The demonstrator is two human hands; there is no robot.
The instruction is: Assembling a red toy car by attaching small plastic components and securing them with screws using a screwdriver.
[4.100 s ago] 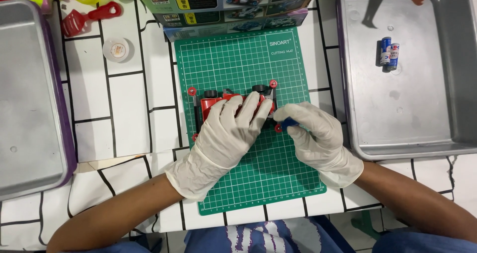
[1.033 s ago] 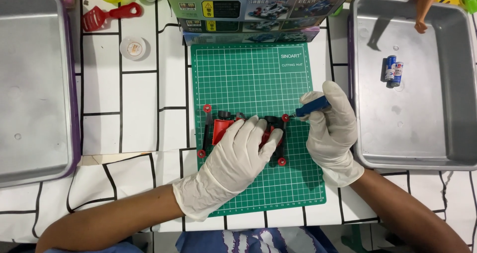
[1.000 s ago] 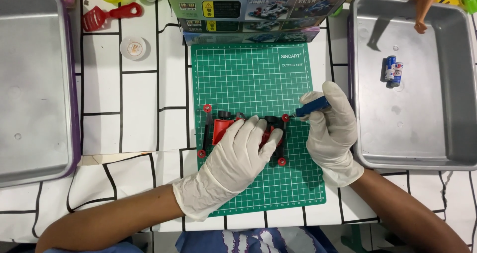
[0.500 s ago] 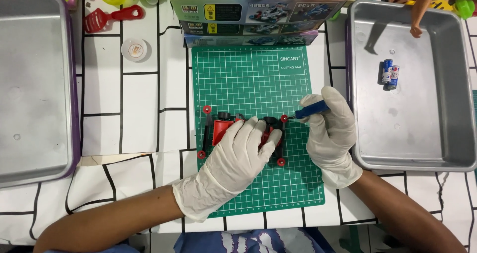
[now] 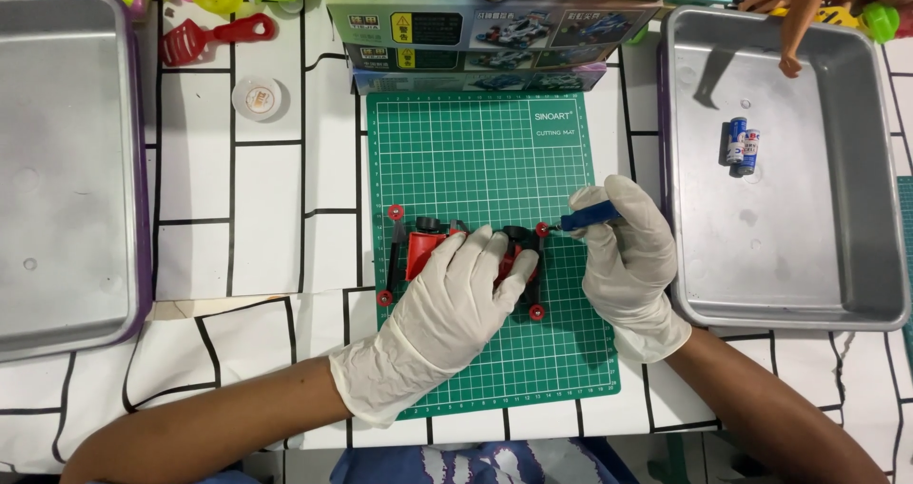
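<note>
Pinning the red toy car (image 5: 433, 251) flat on the green mat (image 5: 475, 151) under my spread left hand (image 5: 452, 303), I clamp my right hand (image 5: 628, 265) on the blue screwdriver (image 5: 590, 220), keeping its tip square at the wheel (image 5: 542, 228).

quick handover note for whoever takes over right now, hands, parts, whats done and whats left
Left hand: gloved, pressed flat on the red and black toy car, pinning it to the green cutting mat.
Right hand: gloved, gripping a blue-handled screwdriver with its tip at the car's rear corner by a small red roller.
Two batteries lie in the right metal tray, not in the car.
Done: car body appears mostly together, rollers on its corners.
Left: judging by the tool, that corner fastening; batteries not fitted.
</note>
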